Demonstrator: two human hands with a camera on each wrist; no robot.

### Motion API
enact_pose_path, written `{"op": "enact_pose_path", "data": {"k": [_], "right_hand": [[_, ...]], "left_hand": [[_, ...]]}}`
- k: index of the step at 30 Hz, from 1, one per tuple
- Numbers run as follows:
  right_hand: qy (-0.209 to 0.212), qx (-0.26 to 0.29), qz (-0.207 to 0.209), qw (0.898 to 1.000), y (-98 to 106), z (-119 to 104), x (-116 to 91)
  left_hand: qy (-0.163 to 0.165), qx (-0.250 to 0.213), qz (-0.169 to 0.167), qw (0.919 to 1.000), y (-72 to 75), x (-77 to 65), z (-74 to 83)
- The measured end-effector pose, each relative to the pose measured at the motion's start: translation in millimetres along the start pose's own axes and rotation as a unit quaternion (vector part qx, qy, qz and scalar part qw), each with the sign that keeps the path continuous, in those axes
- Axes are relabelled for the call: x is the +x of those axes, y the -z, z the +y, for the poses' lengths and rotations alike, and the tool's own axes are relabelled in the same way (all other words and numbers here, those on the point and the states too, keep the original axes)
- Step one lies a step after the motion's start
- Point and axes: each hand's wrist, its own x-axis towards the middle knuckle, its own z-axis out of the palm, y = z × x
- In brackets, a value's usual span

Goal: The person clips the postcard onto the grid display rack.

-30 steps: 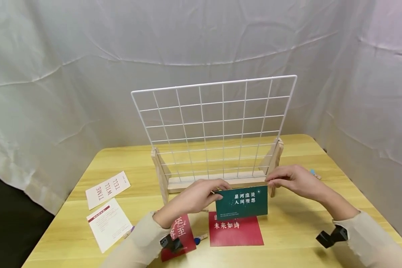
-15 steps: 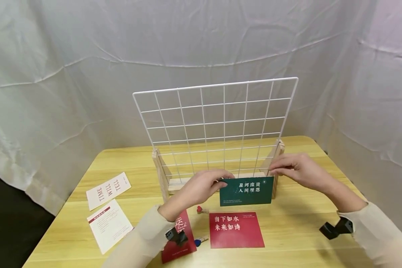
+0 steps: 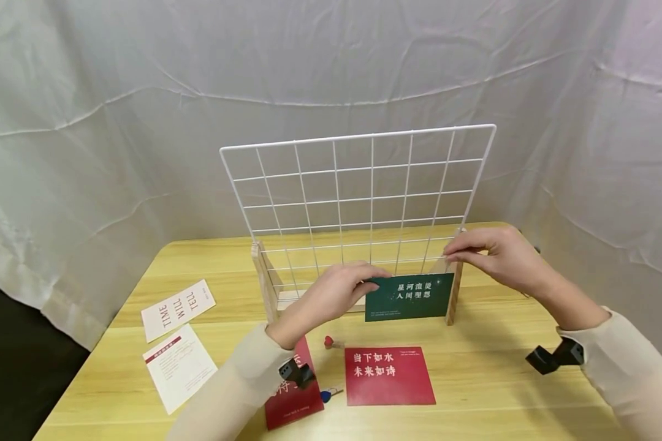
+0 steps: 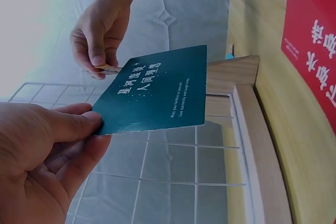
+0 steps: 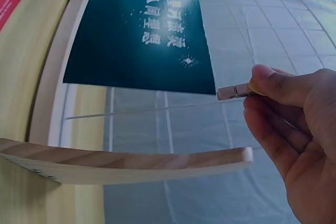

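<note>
A dark green card [image 3: 409, 297] with white lettering stands upright before the lower right part of the white wire grid [image 3: 372, 168]. My left hand [image 3: 346, 288] pinches its upper left corner between thumb and fingers. My right hand [image 3: 493, 257] is at the card's upper right corner, pinching a small wooden clothespin [image 5: 234, 92] with a yellow piece at its held end. In the right wrist view the clothespin's tip is right at the card's corner. The left wrist view shows the green card [image 4: 157, 90] tilted, the grid behind it.
The grid stands in a wooden base [image 3: 263, 278]. A red card [image 3: 388, 380] lies in front, another red card [image 3: 295, 398] partly under my left forearm. Nearby are a red-heart clothespin [image 3: 331, 343] and a blue-heart clothespin [image 3: 328, 395]. Two white cards [image 3: 179, 309] lie left.
Both hands have risen and moved forward, carrying the green card up and slightly right, closer to the grid. The red card below it is now fully uncovered.
</note>
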Motion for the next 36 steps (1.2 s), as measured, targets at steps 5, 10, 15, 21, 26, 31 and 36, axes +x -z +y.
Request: {"op": "enact_pose_path", "data": {"k": [5, 10, 15, 21, 26, 31, 36], "right_hand": [[0.003, 0.002, 0.012, 1.0, 6, -4, 11], [0.003, 0.002, 0.022, 1.0, 11, -10, 20], [-0.008, -0.001, 0.015, 1.0, 17, -16, 28], [-0.025, 0.004, 0.011, 1.0, 23, -24, 41], [-0.033, 0.005, 0.015, 0.999, 29, -31, 52], [-0.059, -0.002, 0.025, 0.998, 34, -37, 60], [-0.076, -0.01, 0.033, 0.997, 38, -41, 68]], "left_hand": [[-0.022, 0.014, 0.018, 0.9995, 5.2, 7.2, -0.7], [-0.028, 0.016, 0.038, 0.9988, 10.9, 11.8, -1.7], [-0.025, 0.019, 0.048, 0.9984, 17.0, 16.4, -0.8], [-0.032, 0.024, 0.059, 0.9974, 27.9, 25.7, -0.3], [-0.032, 0.015, 0.072, 0.9968, 38.3, 33.4, 0.7], [-0.038, -0.002, 0.081, 0.996, 46.4, 38.9, 2.0], [-0.043, -0.008, 0.095, 0.9946, 53.4, 44.0, 3.5]]}}
